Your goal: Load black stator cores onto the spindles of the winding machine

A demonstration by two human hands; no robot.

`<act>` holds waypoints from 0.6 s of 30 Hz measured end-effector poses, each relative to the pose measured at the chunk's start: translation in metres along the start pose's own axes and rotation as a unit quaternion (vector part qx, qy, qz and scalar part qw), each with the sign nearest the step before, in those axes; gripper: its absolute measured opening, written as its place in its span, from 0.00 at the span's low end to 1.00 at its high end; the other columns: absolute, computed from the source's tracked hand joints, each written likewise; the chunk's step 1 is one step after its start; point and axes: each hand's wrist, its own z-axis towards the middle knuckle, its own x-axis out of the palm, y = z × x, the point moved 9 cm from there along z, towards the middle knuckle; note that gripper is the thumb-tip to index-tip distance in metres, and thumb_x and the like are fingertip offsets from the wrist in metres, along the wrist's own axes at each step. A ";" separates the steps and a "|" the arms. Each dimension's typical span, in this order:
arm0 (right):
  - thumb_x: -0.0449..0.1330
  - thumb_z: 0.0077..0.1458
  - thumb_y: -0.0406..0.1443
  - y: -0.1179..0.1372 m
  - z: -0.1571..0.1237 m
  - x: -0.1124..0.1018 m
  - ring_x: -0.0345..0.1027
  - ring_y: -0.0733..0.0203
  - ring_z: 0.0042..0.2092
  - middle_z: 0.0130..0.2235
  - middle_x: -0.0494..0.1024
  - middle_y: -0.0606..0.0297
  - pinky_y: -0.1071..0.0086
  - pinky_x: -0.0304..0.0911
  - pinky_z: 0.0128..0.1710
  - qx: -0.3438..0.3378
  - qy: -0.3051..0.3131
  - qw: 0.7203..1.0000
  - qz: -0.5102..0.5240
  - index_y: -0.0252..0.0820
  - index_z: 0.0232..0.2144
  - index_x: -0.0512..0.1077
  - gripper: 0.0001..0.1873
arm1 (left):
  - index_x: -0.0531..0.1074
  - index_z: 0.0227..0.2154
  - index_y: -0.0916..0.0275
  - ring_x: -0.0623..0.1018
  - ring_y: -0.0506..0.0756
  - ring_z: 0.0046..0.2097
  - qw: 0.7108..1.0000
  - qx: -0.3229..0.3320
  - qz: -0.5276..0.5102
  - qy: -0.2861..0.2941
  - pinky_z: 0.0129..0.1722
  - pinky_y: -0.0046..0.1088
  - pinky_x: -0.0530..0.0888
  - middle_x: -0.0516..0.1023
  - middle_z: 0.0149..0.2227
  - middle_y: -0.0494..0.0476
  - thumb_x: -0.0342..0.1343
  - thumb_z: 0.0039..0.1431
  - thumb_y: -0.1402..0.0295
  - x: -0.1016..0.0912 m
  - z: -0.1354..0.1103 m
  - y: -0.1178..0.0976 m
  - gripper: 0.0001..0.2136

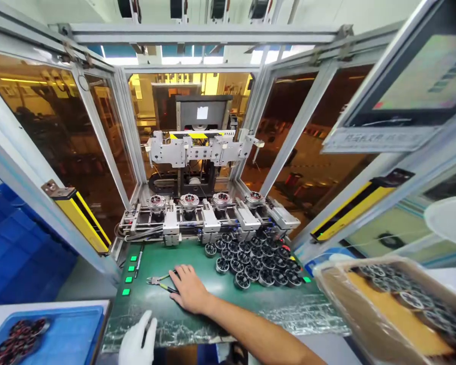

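The right hand, bare, lies palm down on the green mat of the counter, its fingers spread over the handles of a pair of small pliers; the grip is loose and flat, fingertips touching the handles rather than closed round them; the pliers' jaws point left, toward a row of lit green buttons along the mat's left edge. The left hand, in a white glove, rests at the near edge of the mat, fingers together and pointing upward, holding nothing that shows. To the right of the pliers, well apart from both hands, a heap of round black stators covers the far right of the mat; just behind it a fixture rail carries four copper-wound stators standing upright in a row. A slim pen-like tool lies beside the buttons. At the lower left a blue tray holds more wound parts; at the right a brown tray wrapped in plastic film sits tilted, blurred.
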 end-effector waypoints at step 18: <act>0.68 0.47 0.59 0.015 0.018 -0.171 0.74 0.56 0.44 0.48 0.72 0.53 0.65 0.73 0.42 0.059 0.201 0.779 0.591 0.38 0.52 0.61 0.41 | 0.81 0.43 0.58 0.80 0.54 0.33 0.977 -0.035 0.199 0.074 0.30 0.25 0.71 0.83 0.46 0.59 0.52 0.56 0.80 0.016 0.037 -0.036 0.18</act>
